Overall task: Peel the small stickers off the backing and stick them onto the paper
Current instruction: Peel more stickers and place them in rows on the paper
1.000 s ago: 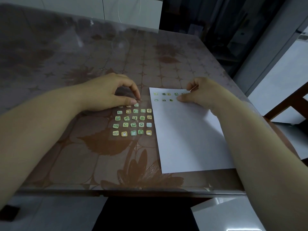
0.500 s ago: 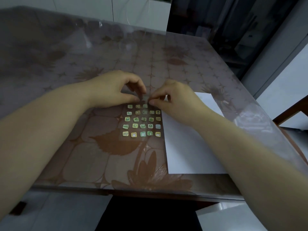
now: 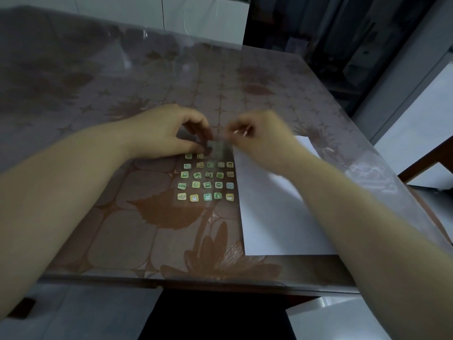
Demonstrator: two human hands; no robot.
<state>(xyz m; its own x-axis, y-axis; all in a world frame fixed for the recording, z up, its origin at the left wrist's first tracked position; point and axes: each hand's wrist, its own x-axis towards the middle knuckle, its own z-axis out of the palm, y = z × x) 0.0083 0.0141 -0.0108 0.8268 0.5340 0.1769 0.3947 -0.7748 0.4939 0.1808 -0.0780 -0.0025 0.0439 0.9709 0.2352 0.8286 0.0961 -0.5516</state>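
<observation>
Both hands are up at the far edge of the clear backing (image 3: 220, 149). The left hand (image 3: 169, 131) pinches its top edge, and the right hand (image 3: 259, 136) is blurry, fingertips bunched at the top right corner. Rows of little green and yellow stickers (image 3: 207, 179) sit below, with white paper (image 3: 274, 217) just beside them on the flowery worktop (image 3: 122, 229).

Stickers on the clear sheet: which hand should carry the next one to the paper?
Probably the right hand: its fingertips are at the top of the sticker sheet, beside the white paper. The left hand holds that sheet down.
</observation>
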